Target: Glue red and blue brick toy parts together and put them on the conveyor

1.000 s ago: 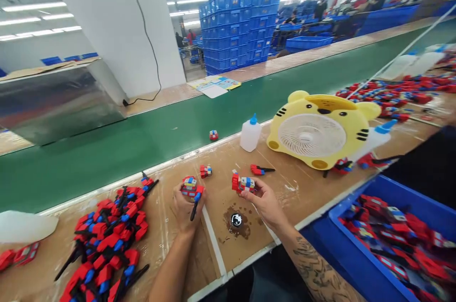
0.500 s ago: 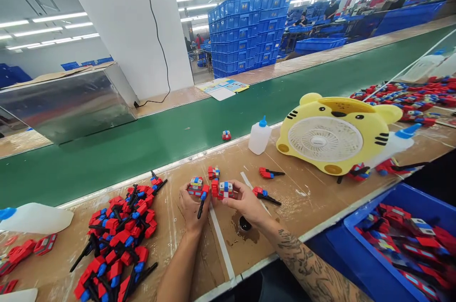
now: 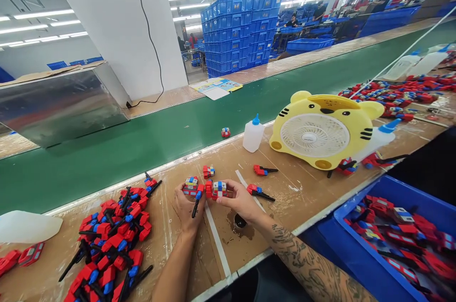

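Note:
My left hand (image 3: 185, 207) is wrapped round a red toy part (image 3: 191, 186) with a white, yellow and blue top; a small red and blue piece with a black rod (image 3: 197, 199) points down beside it. My right hand (image 3: 239, 200) pinches a red toy part with a white and blue block (image 3: 218, 189). The two held parts are side by side, close together; whether they touch is unclear. Just behind them on the cardboard lies a small red, blue and yellow piece (image 3: 208, 171). A heap of red, blue and black pieces (image 3: 114, 233) spreads left of my left hand.
A white bottle with a blue tip (image 3: 253, 135) stands near a yellow animal-faced fan (image 3: 315, 133). Two red pieces with black rods (image 3: 263, 170) lie to the right. A blue bin (image 3: 359, 187) holds toy parts at the lower right. A green belt (image 3: 160, 136) runs behind.
The whole view has shifted slightly, with the scene sitting further left. Both hands keep their holds, with little visible change between the parts.

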The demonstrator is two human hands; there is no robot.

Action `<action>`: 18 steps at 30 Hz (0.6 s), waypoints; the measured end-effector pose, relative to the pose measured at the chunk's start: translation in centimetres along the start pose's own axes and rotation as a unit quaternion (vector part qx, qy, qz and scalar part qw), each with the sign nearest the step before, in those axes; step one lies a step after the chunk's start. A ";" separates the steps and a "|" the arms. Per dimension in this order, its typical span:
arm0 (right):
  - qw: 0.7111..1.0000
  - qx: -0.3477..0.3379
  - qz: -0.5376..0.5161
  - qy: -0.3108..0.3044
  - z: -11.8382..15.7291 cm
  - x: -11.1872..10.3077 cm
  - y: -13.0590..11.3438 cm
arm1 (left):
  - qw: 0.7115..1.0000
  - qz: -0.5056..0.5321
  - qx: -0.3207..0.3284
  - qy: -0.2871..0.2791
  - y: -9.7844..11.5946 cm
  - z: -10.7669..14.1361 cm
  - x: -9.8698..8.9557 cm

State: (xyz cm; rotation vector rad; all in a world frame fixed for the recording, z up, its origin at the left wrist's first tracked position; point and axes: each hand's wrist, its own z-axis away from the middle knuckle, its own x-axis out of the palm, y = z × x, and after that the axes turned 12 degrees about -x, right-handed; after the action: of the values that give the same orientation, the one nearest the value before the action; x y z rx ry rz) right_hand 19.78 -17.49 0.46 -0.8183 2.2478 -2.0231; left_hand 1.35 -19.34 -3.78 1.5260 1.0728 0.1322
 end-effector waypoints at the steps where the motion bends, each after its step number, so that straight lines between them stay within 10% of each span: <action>1: 1.000 0.000 0.000 0.001 0.0 -0.1 0.0 | 1.000 0.001 -0.002 -0.003 0.1 0.0 -0.1; 8: 0.995 -0.006 -0.093 0.024 0.2 -0.5 -0.5 | 1.000 0.004 -0.025 -0.018 0.0 -0.1 -0.1; 18: 0.913 -0.006 -0.406 0.044 1.4 -3.7 -1.4 | 0.998 0.002 -0.068 -0.019 -0.1 -0.3 0.2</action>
State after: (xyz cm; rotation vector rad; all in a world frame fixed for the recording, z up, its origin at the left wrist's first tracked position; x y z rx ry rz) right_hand 23.94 -17.42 0.35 -1.9568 2.1557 -2.3356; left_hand 1.18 -18.95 -3.89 1.4034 1.0110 0.1754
